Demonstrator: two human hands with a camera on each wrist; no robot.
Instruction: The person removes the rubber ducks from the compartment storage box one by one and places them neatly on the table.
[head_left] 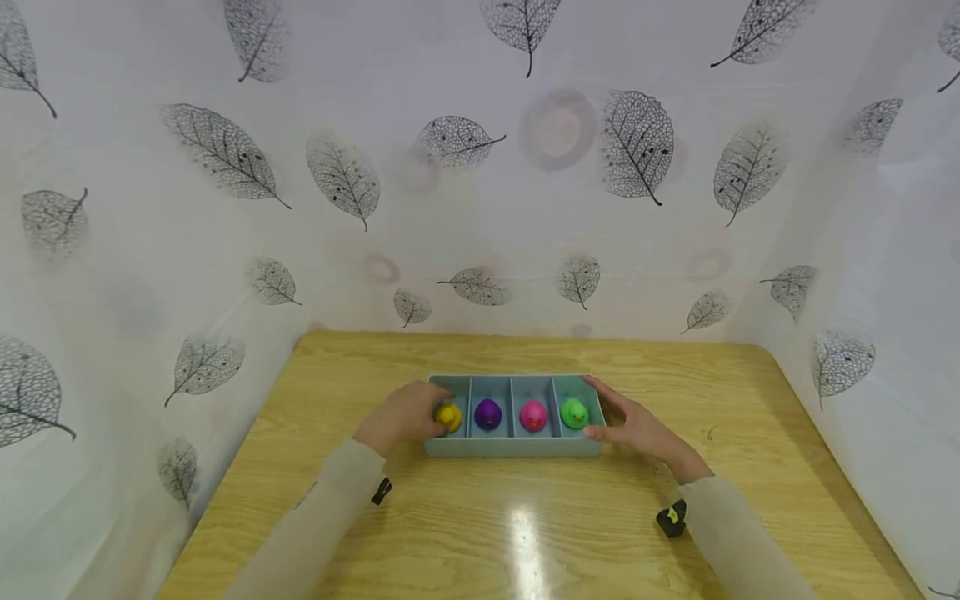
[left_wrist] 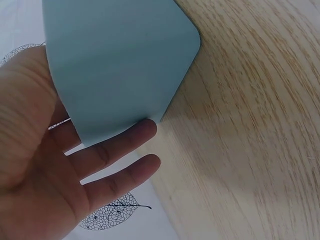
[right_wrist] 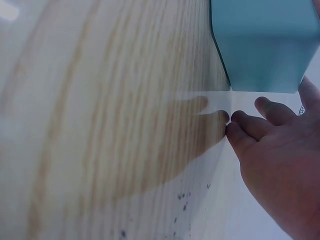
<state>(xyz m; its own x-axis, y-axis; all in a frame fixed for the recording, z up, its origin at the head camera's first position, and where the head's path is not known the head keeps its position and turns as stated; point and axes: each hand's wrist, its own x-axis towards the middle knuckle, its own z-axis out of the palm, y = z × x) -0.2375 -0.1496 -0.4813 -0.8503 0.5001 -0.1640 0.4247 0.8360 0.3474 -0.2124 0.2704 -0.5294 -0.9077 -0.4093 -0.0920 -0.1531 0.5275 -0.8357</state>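
1. Head view: wood-grain surface [head_left: 450,521], spreading around the blue-grey tray [head_left: 513,447].
2. Left hand [head_left: 405,415] over the tray's left end, thumb and forefinger near the yellow duck [head_left: 450,417]; whether it grips, I can't tell from here.
3. Right hand [head_left: 639,427] at the tray's right end, fingers straight and spread.
4. One per tray compartment, left to right: that yellow duck, purple duck [head_left: 488,414], pink duck [head_left: 533,415], green duck [head_left: 574,412].

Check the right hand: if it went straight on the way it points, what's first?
The right hand would likely meet the right end of the box first, green duck just beyond. Depth is unclear; it may be touching the box now.
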